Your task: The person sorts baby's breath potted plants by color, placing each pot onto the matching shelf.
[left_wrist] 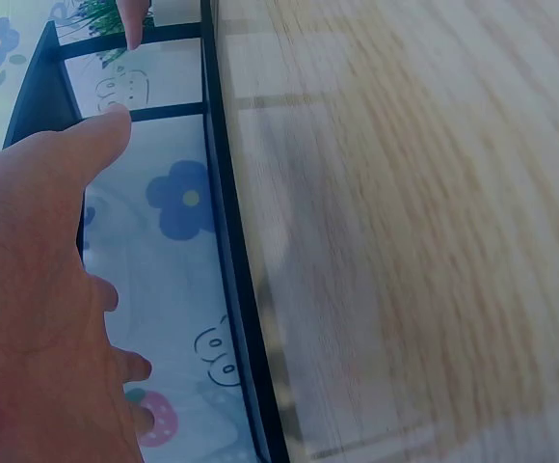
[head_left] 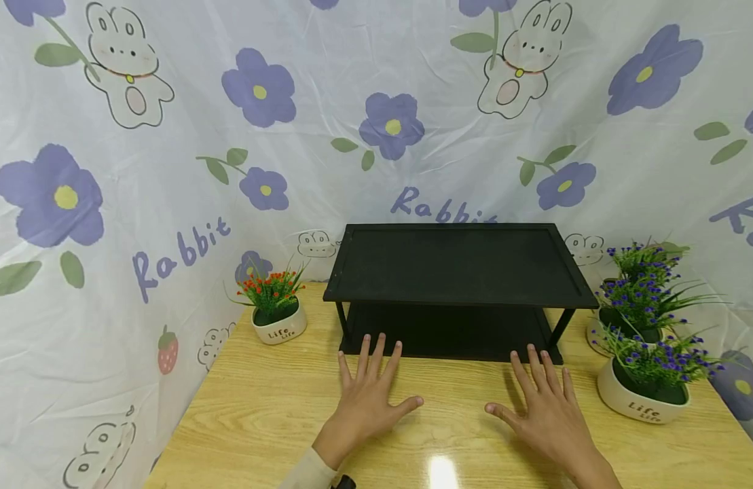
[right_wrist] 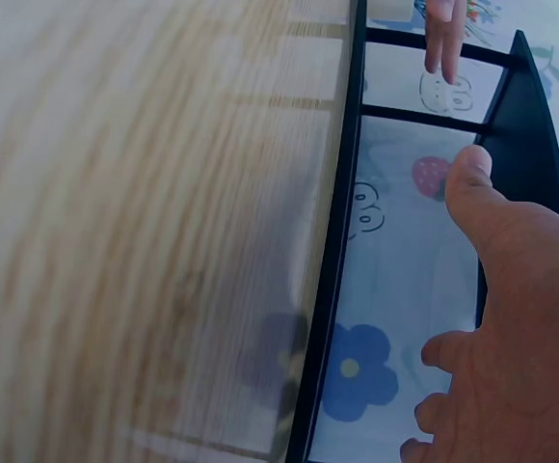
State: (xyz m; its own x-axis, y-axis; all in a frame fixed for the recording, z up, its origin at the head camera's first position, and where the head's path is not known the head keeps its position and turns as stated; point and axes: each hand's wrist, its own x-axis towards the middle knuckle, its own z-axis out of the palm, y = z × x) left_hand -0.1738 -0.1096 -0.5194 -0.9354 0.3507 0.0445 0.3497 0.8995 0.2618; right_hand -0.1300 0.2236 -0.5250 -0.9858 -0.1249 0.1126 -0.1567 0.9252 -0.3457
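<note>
Flanking black shelf (head_left: 458, 265) | orange blooms (head_left: 270, 288), left | purple blooms (head_left: 648, 293), right | left hand (head_left: 369, 392), right hand (head_left: 546, 406): both outspread

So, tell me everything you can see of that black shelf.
The shelf is matte black, with two flat rectangular tiers joined by slim posts; its material is unclear. It stands upright on the wood-grained table, near the printed cloth, its top bare. Left hand and right hand spread fingers at its lower front edge; contact can't be told.

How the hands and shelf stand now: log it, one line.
left hand: fingers spread | right hand: fingers spread | black shelf: standing on table | hand-shelf contact: unclear | orange-flowered plant: left of shelf | purple-flowered plants: right
</note>
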